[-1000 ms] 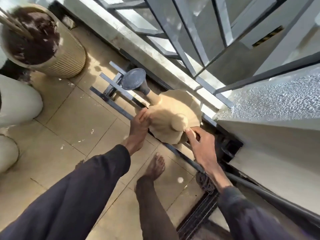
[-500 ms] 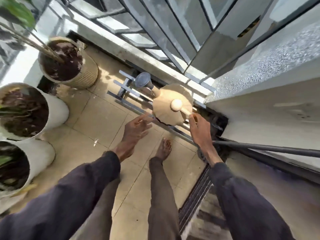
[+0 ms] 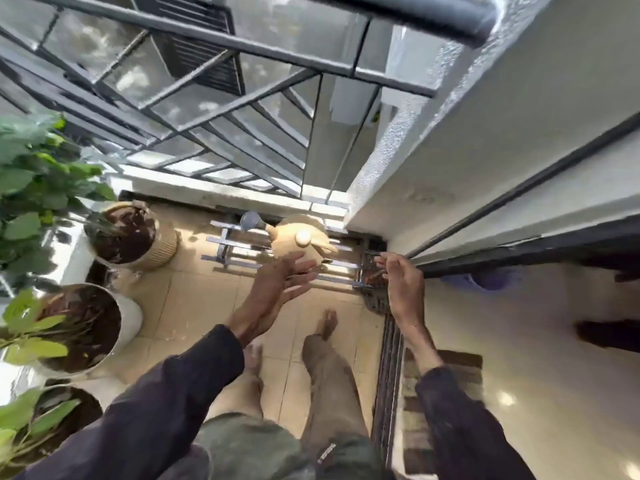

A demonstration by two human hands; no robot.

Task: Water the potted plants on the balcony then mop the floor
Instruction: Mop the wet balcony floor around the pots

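The watering can (image 3: 300, 240) has been let go and left on the metal rack (image 3: 242, 258) by the railing — left hand (image 3: 280, 282) and right hand (image 3: 401, 282) are lifted clear, fingers spread, nothing held — so watering looks finished and mopping is judged next.

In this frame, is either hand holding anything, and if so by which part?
Nothing is held. The left hand and right hand are both open, above the watering can, which sits on the metal rack.
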